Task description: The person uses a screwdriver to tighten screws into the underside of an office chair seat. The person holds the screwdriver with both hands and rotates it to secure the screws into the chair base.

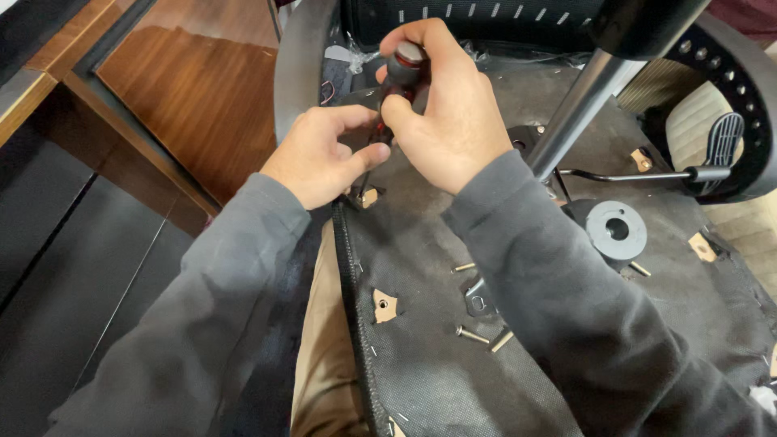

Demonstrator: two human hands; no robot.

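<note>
The right hand is closed around the handle of the screwdriver, palm over the top, wrist bent down, forearm running in from the lower right. The left hand pinches the shaft just below the handle between thumb and fingers. The screwdriver stands nearly upright, its tip at a cut-out near the left edge of the upturned seat. Loose bolts lie on the seat fabric, beside the grey column.

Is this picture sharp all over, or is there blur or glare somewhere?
Head view: the hands, left and right, and the screwdriver look sharp; the loose screws too. Soft glare streaks the metal column and the wooden panel. The sleeves at the bottom edge look slightly soft.
</note>
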